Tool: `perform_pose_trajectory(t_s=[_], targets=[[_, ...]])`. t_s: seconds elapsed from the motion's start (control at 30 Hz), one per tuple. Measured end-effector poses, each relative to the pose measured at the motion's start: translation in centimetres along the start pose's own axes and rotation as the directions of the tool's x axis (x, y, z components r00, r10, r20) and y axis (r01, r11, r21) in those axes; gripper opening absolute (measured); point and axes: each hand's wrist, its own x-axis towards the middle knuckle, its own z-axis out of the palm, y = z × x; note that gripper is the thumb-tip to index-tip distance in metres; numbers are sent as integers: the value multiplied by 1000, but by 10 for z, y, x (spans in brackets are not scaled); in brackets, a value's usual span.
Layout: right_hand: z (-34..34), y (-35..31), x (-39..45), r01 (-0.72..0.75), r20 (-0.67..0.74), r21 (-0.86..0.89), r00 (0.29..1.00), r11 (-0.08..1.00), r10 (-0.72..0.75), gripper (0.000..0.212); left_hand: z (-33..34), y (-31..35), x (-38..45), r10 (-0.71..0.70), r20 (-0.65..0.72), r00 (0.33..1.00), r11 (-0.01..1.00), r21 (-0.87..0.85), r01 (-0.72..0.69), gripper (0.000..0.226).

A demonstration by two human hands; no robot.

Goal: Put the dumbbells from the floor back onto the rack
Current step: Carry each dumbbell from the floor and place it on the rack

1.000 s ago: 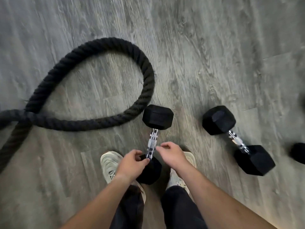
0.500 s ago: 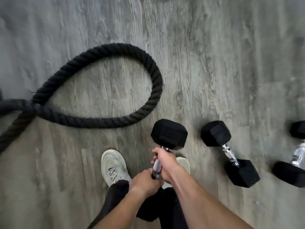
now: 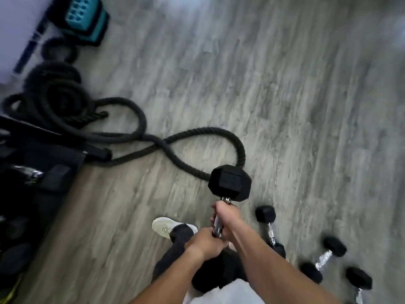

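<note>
No words or nos. can be read; marks on the held dumbbell [image 3: 230, 182] head and the shoe [image 3: 165, 227] are too blurry.

Soft, dim indoor light, strong motion blur

My view smears most at the left edge, where the rack [image 3: 26, 176] is dark; the floor [image 3: 285, 95] shines pale at top, shadows weak.
</note>
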Motion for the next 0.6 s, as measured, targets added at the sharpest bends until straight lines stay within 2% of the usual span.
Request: perform_pose_trajectory(t_s=[0.13,0.27,0.43,0.53,0.6], targets=[[61,-24,-76,167,41,-176,986,970,-162,5,-54,-11,-54,104,-111,988,966,-223,-127,22],[132,-32,-129,280,127,-329,959,902,-252,5,-111,-38,-98,136,-232,963,913,-347,-213,33],[234,-20,-177,379,283,-495,921,782,-268,6,-183,-88,-140,78,-378,923,847,-463,-261,21],[296,-8,-198,410,367,-605,904,682,-218,15,-219,-122,-159,-11,-435,901,778,-570,-265,21],[333,-1,-207,435,417,-651,890,622,-186,12,-242,-140,-169,-56,-458,887,729,-626,-277,21]])
